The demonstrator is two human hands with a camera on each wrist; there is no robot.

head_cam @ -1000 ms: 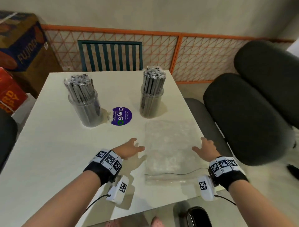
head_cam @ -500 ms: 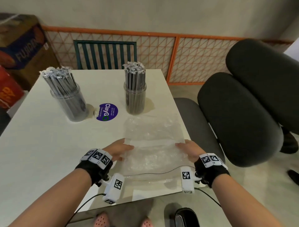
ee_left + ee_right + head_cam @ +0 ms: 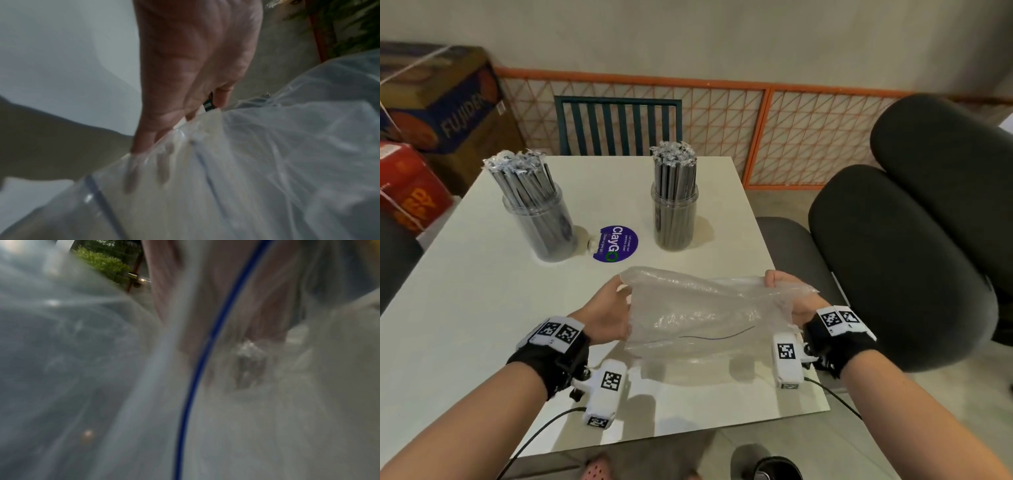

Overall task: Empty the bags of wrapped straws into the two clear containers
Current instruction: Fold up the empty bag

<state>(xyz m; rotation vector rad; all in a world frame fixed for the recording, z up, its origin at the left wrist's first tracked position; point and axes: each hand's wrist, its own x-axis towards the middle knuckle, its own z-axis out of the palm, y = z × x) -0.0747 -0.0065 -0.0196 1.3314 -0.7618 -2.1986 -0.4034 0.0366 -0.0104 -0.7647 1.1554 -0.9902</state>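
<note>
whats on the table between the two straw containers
A round purple ClayGO sticker lies flat on the white table between the left container and the right container, nearer the left one. The head view shows it.

Left hand from below, fingers blurred behind clear plastic bag — grip on its edge, white table beyond

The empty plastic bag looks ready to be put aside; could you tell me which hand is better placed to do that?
Probably the right hand. Both hands grip the plastic bag above the table, but the right holds it by the table's right edge, while the left hand is nearer the two containers.
</note>
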